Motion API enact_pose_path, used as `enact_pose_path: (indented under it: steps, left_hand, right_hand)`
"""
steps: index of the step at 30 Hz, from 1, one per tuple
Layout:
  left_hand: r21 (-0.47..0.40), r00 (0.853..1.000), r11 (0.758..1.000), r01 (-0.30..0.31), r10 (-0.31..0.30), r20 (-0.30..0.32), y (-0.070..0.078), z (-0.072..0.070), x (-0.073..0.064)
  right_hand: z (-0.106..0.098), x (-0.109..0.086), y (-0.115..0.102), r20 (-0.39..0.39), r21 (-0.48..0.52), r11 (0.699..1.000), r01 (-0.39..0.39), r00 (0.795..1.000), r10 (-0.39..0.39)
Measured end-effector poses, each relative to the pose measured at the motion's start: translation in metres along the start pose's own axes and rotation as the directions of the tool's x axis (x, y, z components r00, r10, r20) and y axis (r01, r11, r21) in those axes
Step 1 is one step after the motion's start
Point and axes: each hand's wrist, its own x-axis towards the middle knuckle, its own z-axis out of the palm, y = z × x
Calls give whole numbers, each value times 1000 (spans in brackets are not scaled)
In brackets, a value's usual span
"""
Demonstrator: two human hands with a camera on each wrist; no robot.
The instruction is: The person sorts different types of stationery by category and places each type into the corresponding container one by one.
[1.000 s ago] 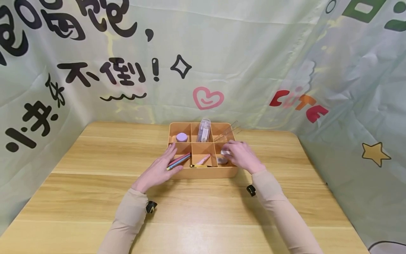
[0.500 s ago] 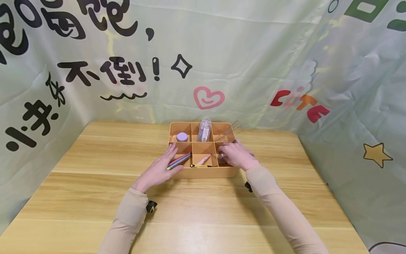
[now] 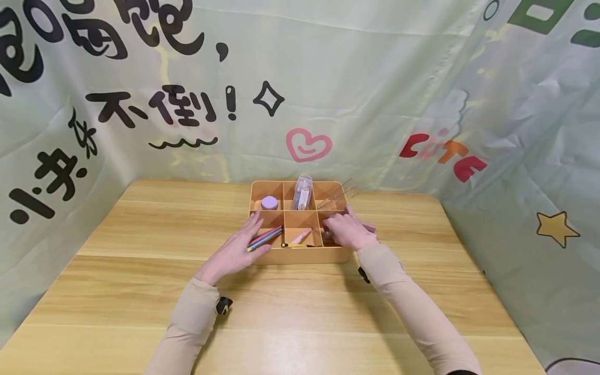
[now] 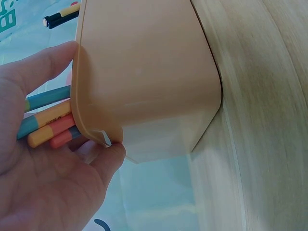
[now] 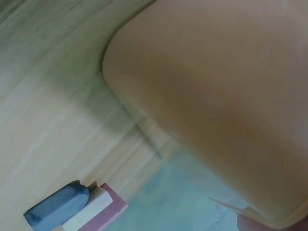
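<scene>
An orange-tan divided organizer box (image 3: 304, 255) stands at the table's back. My left hand (image 3: 234, 246) rests over its front left corner. In the left wrist view thumb and a finger touch the rim, next to several coloured pens (image 4: 50, 115). My right hand (image 3: 348, 232) reaches into the front right compartment with curled fingers; what they hold there is hidden, so I cannot tell. Right of that hand shows a pink block (image 3: 370, 227), outside the box. In the right wrist view this spot has a blue-grey, white and pink eraser-like block (image 5: 79, 209).
The box's back compartments hold a purple-lidded round container (image 3: 269, 203), a clear and purple case (image 3: 302, 192) and thin transparent sticks (image 3: 334, 198) jutting out. A pink pen (image 3: 301, 236) and a yellow-black pen (image 3: 298, 245) lie at front centre. A printed curtain (image 3: 365, 78) surrounds the table (image 3: 281, 312).
My right hand has moved left and deeper into the front right compartment; the white piece at its fingers is out of sight. The pink block now shows beside it. My left hand stays still.
</scene>
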Motion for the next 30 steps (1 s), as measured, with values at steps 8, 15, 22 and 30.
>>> enact_pose_path:
  steps: [8,15,22,30]
  left_hand:
    - [4,1000,1000,-12,12,-5,-1,0,1]
    - [-8,1000,1000,8,-8,6,1,0,0]
    - [-13,1000,1000,12,-12,1,1,0,0]
    - [-3,1000,1000,1,-1,-2,0,0,0]
  right_hand:
    - [4,2,2,5,28,1000,-13,1000,12]
    - [4,1,2,3,30,1000,-7,1000,6]
    - [0,-1,3,2,44,999,12,1000,-12]
    - [-7,-12,8,-53,260,965,20,999,-7]
